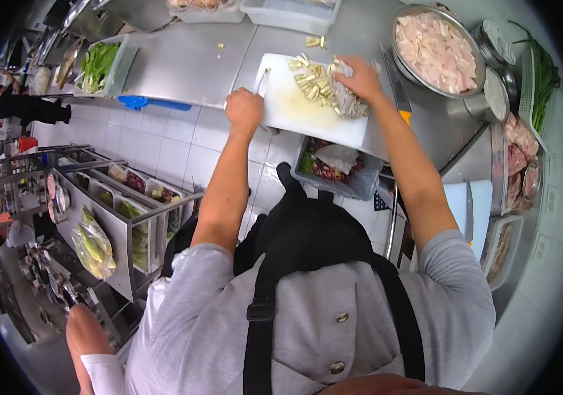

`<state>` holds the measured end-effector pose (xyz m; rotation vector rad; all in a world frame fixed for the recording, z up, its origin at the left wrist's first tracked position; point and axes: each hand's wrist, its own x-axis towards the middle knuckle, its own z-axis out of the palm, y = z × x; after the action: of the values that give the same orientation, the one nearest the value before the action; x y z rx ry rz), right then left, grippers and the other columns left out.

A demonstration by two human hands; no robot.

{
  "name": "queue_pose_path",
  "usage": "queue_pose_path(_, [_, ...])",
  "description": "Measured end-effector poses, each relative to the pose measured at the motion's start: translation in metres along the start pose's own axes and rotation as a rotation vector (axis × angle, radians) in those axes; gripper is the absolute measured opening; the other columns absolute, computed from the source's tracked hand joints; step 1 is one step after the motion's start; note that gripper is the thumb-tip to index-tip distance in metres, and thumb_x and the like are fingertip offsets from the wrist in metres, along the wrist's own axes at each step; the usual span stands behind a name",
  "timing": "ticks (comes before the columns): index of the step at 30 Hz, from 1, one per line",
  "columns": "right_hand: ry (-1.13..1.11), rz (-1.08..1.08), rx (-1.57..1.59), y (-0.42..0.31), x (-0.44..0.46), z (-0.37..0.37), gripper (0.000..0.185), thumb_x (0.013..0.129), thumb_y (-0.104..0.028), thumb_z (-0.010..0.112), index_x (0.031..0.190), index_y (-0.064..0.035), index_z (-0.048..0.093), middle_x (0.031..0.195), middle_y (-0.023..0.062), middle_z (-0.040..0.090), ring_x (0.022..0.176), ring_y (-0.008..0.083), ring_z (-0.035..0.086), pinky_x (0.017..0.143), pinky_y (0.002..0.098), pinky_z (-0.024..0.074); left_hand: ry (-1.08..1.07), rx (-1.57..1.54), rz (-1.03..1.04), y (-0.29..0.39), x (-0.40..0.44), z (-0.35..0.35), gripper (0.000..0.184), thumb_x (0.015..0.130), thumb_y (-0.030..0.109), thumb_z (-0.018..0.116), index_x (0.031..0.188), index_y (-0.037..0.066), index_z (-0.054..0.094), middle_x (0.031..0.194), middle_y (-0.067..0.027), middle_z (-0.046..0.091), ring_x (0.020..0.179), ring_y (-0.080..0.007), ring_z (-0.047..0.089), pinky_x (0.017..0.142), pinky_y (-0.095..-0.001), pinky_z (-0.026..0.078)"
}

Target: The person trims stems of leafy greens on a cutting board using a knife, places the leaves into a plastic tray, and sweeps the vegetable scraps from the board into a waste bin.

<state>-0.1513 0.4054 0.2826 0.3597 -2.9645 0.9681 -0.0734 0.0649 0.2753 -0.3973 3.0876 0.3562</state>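
Note:
A white cutting board [283, 113] lies at the counter's front edge and juts out over it. My left hand [244, 109] is closed at the board's left side, fingers curled round its edge. On the right part of the board, my right hand [359, 79] is closed on a crumpled greyish cloth [348, 101]. Chopped pale yellow-green vegetable pieces [314, 85] are heaped against the cloth's left side. Some more pieces [316, 42] sit on the steel just behind the board. A large knife [394, 82] rests to the right of my right hand.
A steel bowl of sliced pale meat [436, 52] stands at the back right. Below the board is a lined bin [334, 172] with scraps. A second board with a knife [469, 210] lies right. Leafy greens [99, 66] fill a tub left; a vegetable rack [120, 217] stands behind.

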Motion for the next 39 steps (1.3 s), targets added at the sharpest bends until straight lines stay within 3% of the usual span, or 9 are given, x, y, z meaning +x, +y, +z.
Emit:
queue_pose_path(2, [-0.014, -0.028, 0.039, 0.005, -0.004, -0.006, 0.071, 0.081, -0.057, 0.075, 0.139, -0.0186, 0.064, 0.146, 0.0134, 0.057, 0.135, 0.0357, 0.052, 0.113, 0.0491, 0.0403, -0.013, 0.015, 0.019, -0.003, -0.013, -0.003, 0.044, 0.088, 0.031, 0.066, 0.109, -0.008, 0.065, 0.111, -0.0284, 0.069, 0.104, -0.0414, 0.068, 0.090, -0.0486, 0.056])
queue_pose_path(8, [0.222, -0.181, 0.005, -0.018, -0.047, -0.039, 0.053, 0.090, -0.047, 0.072, 0.129, -0.0120, 0.069, 0.136, 0.0148, 0.063, 0.125, 0.0326, 0.061, 0.104, 0.0430, 0.0474, -0.104, -0.621, -0.015, -0.038, -0.063, 0.015, 0.035, 0.087, 0.018, 0.066, 0.107, -0.010, 0.060, 0.088, -0.0230, 0.072, 0.076, -0.0338, 0.071, 0.071, -0.0426, 0.056])
queue_pose_path(10, [0.243, -0.282, 0.146, -0.045, -0.084, -0.074, 0.043, 0.095, -0.039, 0.072, 0.125, -0.0096, 0.071, 0.126, 0.0142, 0.070, 0.116, 0.0296, 0.067, 0.098, 0.0382, 0.0517, -0.091, -0.874, -0.109, -0.042, -0.083, 0.024, 0.032, 0.089, 0.010, 0.064, 0.114, -0.008, 0.056, 0.079, -0.0124, 0.069, 0.066, -0.0193, 0.064, 0.059, -0.0329, 0.050])
queue_pose_path(11, [0.001, -0.056, 0.321, -0.071, -0.120, -0.091, 0.034, 0.098, -0.034, 0.065, 0.115, -0.0059, 0.073, 0.110, 0.0154, 0.073, 0.107, 0.0317, 0.069, 0.093, 0.0406, 0.0531, -0.076, -0.958, -0.145, -0.047, -0.094, 0.030, 0.031, 0.090, 0.008, 0.063, 0.115, -0.008, 0.055, 0.079, -0.0106, 0.068, 0.065, -0.0159, 0.062, 0.058, -0.0310, 0.049])
queue_pose_path(14, [-0.686, -0.014, 0.366, -0.069, -0.223, -0.061, 0.026, 0.094, -0.024, 0.071, 0.110, -0.0029, 0.075, 0.100, 0.0143, 0.076, 0.094, 0.0250, 0.073, 0.089, 0.0364, 0.0545, -0.023, -1.052, -0.226, -0.042, -0.130, 0.017, 0.028, 0.092, 0.004, 0.060, 0.117, -0.007, 0.055, 0.075, -0.0056, 0.065, 0.061, -0.0090, 0.056, 0.052, -0.0264, 0.042])
queue_pose_path(16, [-0.847, -0.050, 0.358, -0.018, -0.282, 0.036, 0.024, 0.087, -0.018, 0.076, 0.107, -0.0029, 0.076, 0.103, 0.0174, 0.076, 0.096, 0.0322, 0.072, 0.088, 0.0407, 0.0557, 0.037, -1.059, -0.253, -0.039, -0.146, 0.008, 0.029, 0.092, 0.004, 0.060, 0.118, -0.007, 0.056, 0.074, -0.0046, 0.064, 0.059, -0.0088, 0.055, 0.051, -0.0265, 0.042])
queue_pose_path(20, [-0.553, 0.208, -0.265, 0.056, -0.341, 0.182, 0.022, 0.089, -0.009, 0.062, 0.103, -0.0017, 0.077, 0.112, 0.0204, 0.073, 0.108, 0.0376, 0.069, 0.095, 0.0449, 0.0546, 0.076, -0.913, -0.245, -0.049, -0.171, -0.009, 0.033, 0.092, 0.003, 0.054, 0.123, -0.004, 0.058, 0.069, -0.0015, 0.061, 0.057, -0.0062, 0.051, 0.050, -0.0252, 0.037])
queue_pose_path(24, [-0.508, 0.110, -0.418, 0.088, -0.348, 0.240, 0.026, 0.091, -0.013, 0.056, 0.100, -0.0047, 0.079, 0.112, 0.0165, 0.075, 0.114, 0.0329, 0.067, 0.098, 0.0475, 0.0514, 0.075, -0.964, -0.280, -0.050, -0.191, -0.023, 0.035, 0.092, 0.003, 0.053, 0.125, -0.004, 0.057, 0.068, 0.0001, 0.058, 0.056, -0.0054, 0.048, 0.049, -0.0245, 0.034])
queue_pose_path(39, [-0.437, -0.080, -0.484, 0.077, -0.402, 0.291, 0.026, 0.095, -0.020, 0.053, 0.102, -0.0150, 0.078, 0.110, 0.0063, 0.074, 0.114, 0.0249, 0.065, 0.098, 0.0436, 0.0471, 0.051, -0.948, -0.304, -0.123, -0.279, -0.048, 0.041, 0.096, 0.001, 0.051, 0.136, -0.002, 0.058, 0.075, 0.0046, 0.057, 0.063, -0.0027, 0.046, 0.057, -0.0206, 0.034])
